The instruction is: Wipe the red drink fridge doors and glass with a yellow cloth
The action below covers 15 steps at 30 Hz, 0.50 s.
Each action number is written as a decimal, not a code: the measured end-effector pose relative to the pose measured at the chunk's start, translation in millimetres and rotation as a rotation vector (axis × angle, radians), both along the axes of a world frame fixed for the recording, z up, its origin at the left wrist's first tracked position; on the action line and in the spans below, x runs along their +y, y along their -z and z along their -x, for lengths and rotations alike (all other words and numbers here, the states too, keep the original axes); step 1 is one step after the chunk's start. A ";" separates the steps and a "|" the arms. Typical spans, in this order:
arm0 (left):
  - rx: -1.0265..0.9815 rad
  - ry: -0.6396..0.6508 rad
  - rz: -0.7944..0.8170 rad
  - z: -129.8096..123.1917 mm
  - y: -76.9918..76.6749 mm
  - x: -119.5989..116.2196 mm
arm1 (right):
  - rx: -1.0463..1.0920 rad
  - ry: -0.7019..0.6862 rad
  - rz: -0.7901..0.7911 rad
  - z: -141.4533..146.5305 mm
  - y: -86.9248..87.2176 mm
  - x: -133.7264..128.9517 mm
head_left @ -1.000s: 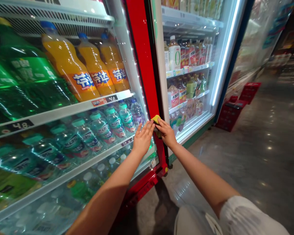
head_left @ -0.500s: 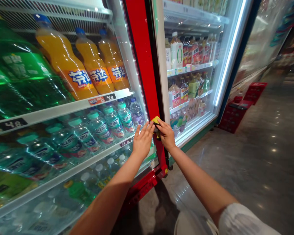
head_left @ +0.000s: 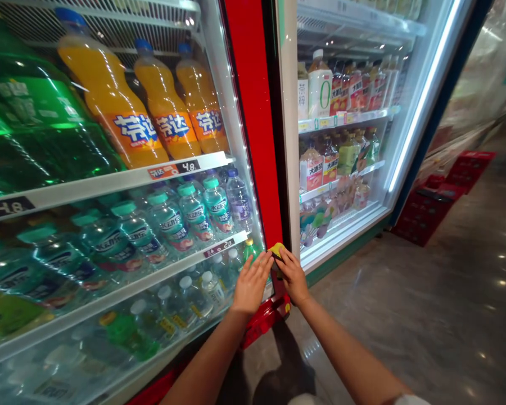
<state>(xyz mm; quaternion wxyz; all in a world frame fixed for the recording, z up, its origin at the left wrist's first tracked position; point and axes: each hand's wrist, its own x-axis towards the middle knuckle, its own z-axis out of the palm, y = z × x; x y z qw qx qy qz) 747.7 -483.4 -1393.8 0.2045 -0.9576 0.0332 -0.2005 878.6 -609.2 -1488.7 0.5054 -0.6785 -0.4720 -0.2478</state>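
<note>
Yellow-and-black pad [head_left: 277, 248], seemingly light and soft, best pinched at its edges, by the red cooler frame's lower part [head_left: 274, 225]; left hand [head_left: 251, 286] flat, grip open, fingertips beside it; right hand [head_left: 294, 279] curled over it, closure hidden.

The cloth [head_left: 277, 249] is yellow. The fridge frame [head_left: 255, 112] is bright red. The big fizzy drinks [head_left: 105, 101] are orange with blue caps

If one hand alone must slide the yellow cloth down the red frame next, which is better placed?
Right, I'd say. The right hand has its fingers bent over the yellow cloth, while the left hand lies flatter, its fingertips near the cloth's edge. How firmly either grips is hidden.
</note>
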 end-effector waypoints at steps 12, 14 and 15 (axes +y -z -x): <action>0.090 -0.070 0.103 29.3 139.5 -2.9 | 0.036 0.084 0.051 36.7 134.2 2.1; 0.116 -0.073 0.142 39.1 162.2 -4.3 | 0.053 0.095 0.074 44.9 157.9 2.1; 0.130 -0.072 0.163 43.9 172.1 -5.3 | 0.068 0.097 0.088 48.8 168.4 1.5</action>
